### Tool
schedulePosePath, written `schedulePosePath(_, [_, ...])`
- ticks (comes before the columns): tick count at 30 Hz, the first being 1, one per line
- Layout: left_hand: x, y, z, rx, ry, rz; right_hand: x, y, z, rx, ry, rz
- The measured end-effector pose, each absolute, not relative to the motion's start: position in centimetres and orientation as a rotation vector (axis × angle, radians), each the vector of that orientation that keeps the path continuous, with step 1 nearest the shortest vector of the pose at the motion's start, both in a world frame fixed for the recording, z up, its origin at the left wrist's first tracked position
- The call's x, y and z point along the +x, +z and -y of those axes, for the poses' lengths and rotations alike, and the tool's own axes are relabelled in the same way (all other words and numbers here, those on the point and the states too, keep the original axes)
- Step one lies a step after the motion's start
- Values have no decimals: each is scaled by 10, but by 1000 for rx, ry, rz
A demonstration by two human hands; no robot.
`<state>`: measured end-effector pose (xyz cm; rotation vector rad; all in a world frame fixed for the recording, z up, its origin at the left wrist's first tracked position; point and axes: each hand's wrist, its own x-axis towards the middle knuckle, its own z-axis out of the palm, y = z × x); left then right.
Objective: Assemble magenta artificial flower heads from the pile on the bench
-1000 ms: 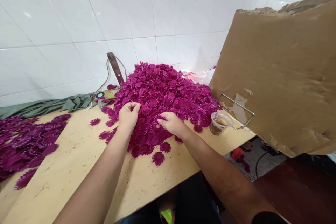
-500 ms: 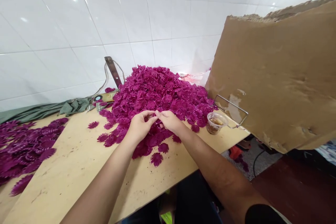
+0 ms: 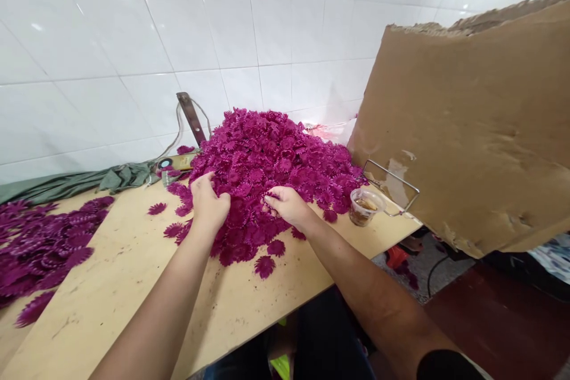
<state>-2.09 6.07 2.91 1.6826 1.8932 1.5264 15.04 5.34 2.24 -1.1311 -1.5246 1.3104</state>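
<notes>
A tall heap of magenta flower pieces [image 3: 267, 148] rises on the pale wooden board [image 3: 129, 273], against the tiled wall. Over the heap's left front side is my left hand [image 3: 209, 202], its thumb and fingers apart and nothing seen between them. My right hand [image 3: 285, 205] is at the heap's front, thumb and fingers pinched on a magenta flower piece [image 3: 267, 202] partly hidden by the fingers. Two loose flowers [image 3: 265, 266] lie on the board in front of the heap.
A clear plastic cup [image 3: 365, 208] of brown liquid stands right of the heap, beside a wire frame [image 3: 412, 193] and a large cardboard sheet [image 3: 467, 130]. More magenta pieces [image 3: 48, 249] lie at the left. Green cloth [image 3: 89, 183] lies along the wall.
My hands were together at the fingertips. My left hand has moved away to the left and opened, while my right hand stays in nearly the same place, with a flower piece now visible in its fingers.
</notes>
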Motion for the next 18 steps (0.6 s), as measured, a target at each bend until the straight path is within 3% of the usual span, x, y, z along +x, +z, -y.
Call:
schedulePosePath(7, [12, 47, -31, 1713, 1207, -1597, 143, 17, -60, -1337, 980, 1635])
schedulePosePath(14, [21, 41, -37, 1579, 1262, -1421, 150, 33, -48, -1050, 1548, 1475])
schedulePosePath(18, [26, 36, -41, 1310, 1457, -1330, 153, 32, -44, -905, 1488, 1540])
